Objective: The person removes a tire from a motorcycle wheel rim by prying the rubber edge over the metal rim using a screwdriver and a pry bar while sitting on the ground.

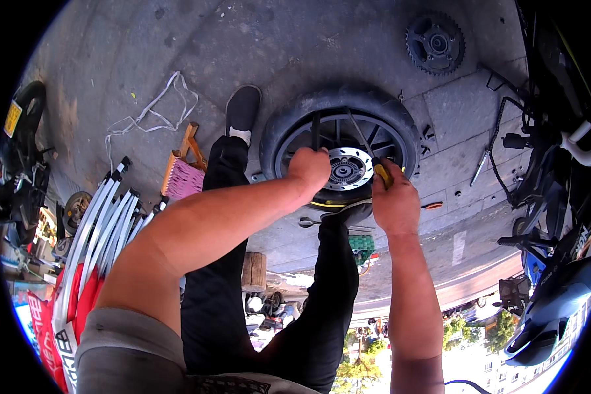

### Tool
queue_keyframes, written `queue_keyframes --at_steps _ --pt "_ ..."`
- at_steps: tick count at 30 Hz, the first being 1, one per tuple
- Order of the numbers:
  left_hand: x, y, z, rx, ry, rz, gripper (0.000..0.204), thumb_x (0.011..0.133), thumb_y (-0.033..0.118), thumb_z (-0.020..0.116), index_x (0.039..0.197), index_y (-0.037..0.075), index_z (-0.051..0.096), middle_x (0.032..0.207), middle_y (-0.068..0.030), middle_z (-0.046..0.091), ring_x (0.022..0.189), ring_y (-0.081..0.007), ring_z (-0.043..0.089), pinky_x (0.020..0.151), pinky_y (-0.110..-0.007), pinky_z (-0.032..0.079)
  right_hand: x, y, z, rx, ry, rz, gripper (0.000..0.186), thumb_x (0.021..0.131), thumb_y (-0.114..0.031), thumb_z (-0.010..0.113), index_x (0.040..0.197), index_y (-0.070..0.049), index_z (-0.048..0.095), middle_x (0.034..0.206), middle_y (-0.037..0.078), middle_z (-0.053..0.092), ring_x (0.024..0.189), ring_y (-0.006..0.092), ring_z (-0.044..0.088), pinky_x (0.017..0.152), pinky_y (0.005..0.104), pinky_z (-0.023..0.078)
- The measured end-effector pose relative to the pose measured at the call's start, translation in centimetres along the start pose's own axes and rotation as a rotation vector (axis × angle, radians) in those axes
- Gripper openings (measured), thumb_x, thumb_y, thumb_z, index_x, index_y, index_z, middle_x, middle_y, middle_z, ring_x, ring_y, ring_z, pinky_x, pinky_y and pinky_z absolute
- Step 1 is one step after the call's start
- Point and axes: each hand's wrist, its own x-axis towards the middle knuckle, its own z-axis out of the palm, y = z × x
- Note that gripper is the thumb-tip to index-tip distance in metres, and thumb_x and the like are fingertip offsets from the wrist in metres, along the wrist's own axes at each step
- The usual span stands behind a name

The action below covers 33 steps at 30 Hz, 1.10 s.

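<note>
A motorcycle wheel with its black tyre (295, 110) lies flat on the ground in front of me. A silver slotted brake disc (366, 172) sits at its middle. My left hand (310, 172) is closed around a dark bar (316, 129), whose far end reaches the tyre's inner edge. My right hand (395, 200) grips a screwdriver (381, 173) with a yellow and black handle. Its long shaft slants over the spokes to the rim's far side. My right shoe (351, 214) presses against the wheel's near edge.
A toothed sprocket (436, 44) lies at the far right. Nearer are a chain (494, 141), orange-handled pliers (432, 205) and small loose parts. A pink-seated wooden stool (183, 178) and folded white poles (97, 226) stand left. Motorcycle parts crowd the right edge.
</note>
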Motion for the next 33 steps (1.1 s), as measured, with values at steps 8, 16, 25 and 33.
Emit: queue_keyframes --at_steps 8,16,25,33 --pt "2.4 -3.1 1.2 0.131 0.104 0.124 0.039 0.107 0.034 0.063 0.1 -0.003 0.07 0.073 -0.0113 0.063 0.053 -0.0237 0.057 0.048 -0.041 0.04 -3.0 2.4 3.5 0.106 0.054 0.038 0.044 0.102 -0.026 0.068 0.145 -0.019 0.067 0.115 0.019 0.079 0.105 0.0418 0.076 0.09 0.0512 0.061" --pt "-0.8 0.0 -0.4 -0.126 -0.03 -0.073 0.027 0.108 0.025 0.064 0.084 0.016 0.055 0.059 0.0048 0.042 0.043 -0.0094 0.036 0.042 -0.031 0.022 -6.7 12.8 -3.2 0.096 0.074 0.195 0.043 0.104 -0.025 0.063 0.147 -0.021 0.068 0.124 0.019 0.078 0.111 0.0418 0.075 0.095 0.0506 0.06" --pt "1.5 -0.6 -1.3 -0.157 -0.165 -0.135 0.01 0.106 0.034 0.067 0.102 0.025 0.063 0.068 0.0079 0.05 0.048 -0.0061 0.042 0.044 -0.025 0.027 -3.7 15.8 -4.5 -0.107 0.039 0.158 0.045 0.102 -0.031 0.062 0.146 -0.023 0.067 0.113 0.018 0.08 0.104 0.0402 0.075 0.092 0.0514 0.06" --pt "-0.2 1.5 -0.6 -0.107 -0.074 -0.192 0.023 0.105 0.032 0.065 0.09 0.019 0.054 0.066 0.0056 0.047 0.048 -0.0079 0.039 0.043 -0.027 0.026 -1.2 16.2 -5.4 -0.08 0.012 0.201 0.044 0.1 -0.03 0.066 0.143 -0.025 0.069 0.116 0.018 0.079 0.106 0.0397 0.076 0.092 0.0499 0.06"
